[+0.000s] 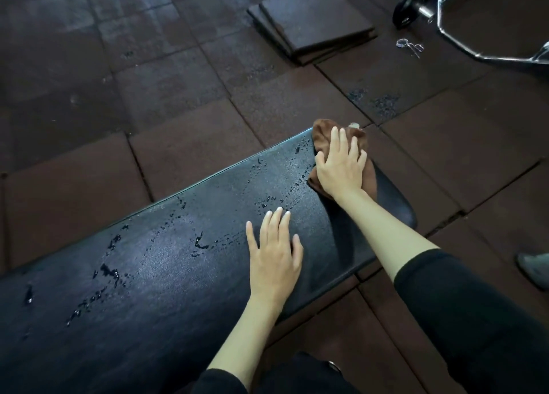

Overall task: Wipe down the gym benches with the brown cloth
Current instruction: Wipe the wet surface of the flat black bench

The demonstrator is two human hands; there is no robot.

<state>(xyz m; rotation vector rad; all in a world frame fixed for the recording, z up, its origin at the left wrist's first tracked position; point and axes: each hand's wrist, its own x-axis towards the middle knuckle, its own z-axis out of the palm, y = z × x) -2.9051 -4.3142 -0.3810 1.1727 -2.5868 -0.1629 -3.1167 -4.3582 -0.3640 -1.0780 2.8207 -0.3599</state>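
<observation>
My right hand (341, 169) presses the brown cloth (322, 137), fingers spread wide, onto the far right end of the wet gym bench (148, 263). My left hand (274, 252) rests flat nearer, fingers straight.

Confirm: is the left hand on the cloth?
No, the left hand lies flat on the bench, while the cloth sits under the right hand.

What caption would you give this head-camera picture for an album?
Right hand presses the brown cloth onto the wet black bench; left hand rests flat on it.
</observation>
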